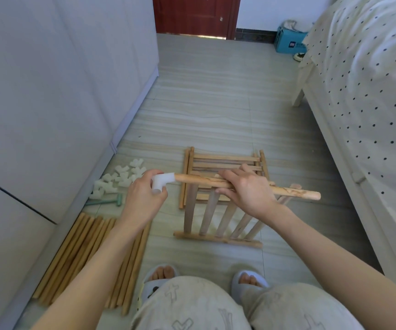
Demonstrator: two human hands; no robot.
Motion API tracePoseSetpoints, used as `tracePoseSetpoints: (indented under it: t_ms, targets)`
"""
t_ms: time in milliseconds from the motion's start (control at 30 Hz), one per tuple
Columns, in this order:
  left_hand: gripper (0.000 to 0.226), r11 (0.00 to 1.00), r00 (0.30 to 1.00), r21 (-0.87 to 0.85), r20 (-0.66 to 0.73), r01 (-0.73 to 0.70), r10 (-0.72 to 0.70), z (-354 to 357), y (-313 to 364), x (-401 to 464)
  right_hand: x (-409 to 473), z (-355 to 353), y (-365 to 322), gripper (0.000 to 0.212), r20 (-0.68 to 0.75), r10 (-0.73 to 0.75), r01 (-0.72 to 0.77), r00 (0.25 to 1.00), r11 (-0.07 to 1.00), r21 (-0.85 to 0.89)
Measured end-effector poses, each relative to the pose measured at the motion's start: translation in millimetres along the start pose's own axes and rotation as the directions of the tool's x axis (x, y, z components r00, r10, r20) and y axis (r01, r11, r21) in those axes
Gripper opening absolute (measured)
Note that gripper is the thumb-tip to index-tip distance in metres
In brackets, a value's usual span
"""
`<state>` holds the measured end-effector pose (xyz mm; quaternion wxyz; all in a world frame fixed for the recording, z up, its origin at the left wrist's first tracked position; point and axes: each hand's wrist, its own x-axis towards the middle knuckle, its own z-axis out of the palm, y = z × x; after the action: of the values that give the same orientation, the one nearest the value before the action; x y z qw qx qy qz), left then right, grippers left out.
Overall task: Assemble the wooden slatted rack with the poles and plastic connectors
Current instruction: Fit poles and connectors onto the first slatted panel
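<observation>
A: Pole (247,186) first. Where is it?

B: Held level in the air over the slat panels (218,206), which lie on the floor (216,103). The right hand (247,194) is wrapped round its middle, likely to steady it. The left hand (144,194) pinches a white connector (162,182) seated on the pole's left end.

A: Why that grip?

B: My guess: one hand braces while the other pushes or twists the fitting home. How deep it sits, I cannot tell.

A: And the spare parts?

B: Left of the pole, more connectors (120,177) sit heaped by the cabinet (49,91), with a small green mallet (111,201) just nearer. Nearer again, a bundle of poles (80,258) lies along the cabinet base. All within easy reach of the left hand, it seems.

A: Room to move?

B: Tight sideways. The pole's free right end points toward the bed (359,115), whose frame edge is near; swinging it that way could knock it. Beyond the pole, open floor runs to the door (192,15).
</observation>
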<state>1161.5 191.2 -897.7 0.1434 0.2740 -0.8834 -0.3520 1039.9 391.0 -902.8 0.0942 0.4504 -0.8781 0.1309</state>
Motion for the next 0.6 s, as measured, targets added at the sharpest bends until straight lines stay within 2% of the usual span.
tracePoseSetpoints:
  t_ms: [200,367,467,533,600]
  targets:
    - [0.034,0.994,0.998,-0.083,0.02,-0.065,0.067,-0.8,-8.7,-3.8,-3.3,4.3,1.8,0.042,0.027,0.001,-0.001,1.0,1.0,0.002]
    - [0.03,0.987,0.991,-0.091,-0.008,-0.132,0.131,9.7,-12.8,0.6,-7.3,3.3,4.9,0.038,-0.068,-0.038,0.037,0.997,0.999,-0.018]
    - [0.025,0.964,0.976,-0.194,0.085,-0.183,0.203,12.8,-17.2,0.3,-8.5,3.2,3.7,0.046,-0.091,-0.047,0.047,0.995,0.999,0.001]
    - [0.025,0.939,0.958,-0.307,0.183,-0.157,0.22,12.1,-16.0,-2.5,-8.2,-1.1,2.8,0.051,-0.039,-0.026,0.027,0.999,0.999,0.018]
    - [0.032,0.905,0.951,-0.42,0.244,-0.072,0.189,12.3,-15.8,-3.9,-5.9,-9.2,2.6,0.053,0.13,0.04,-0.042,0.991,0.999,0.013]
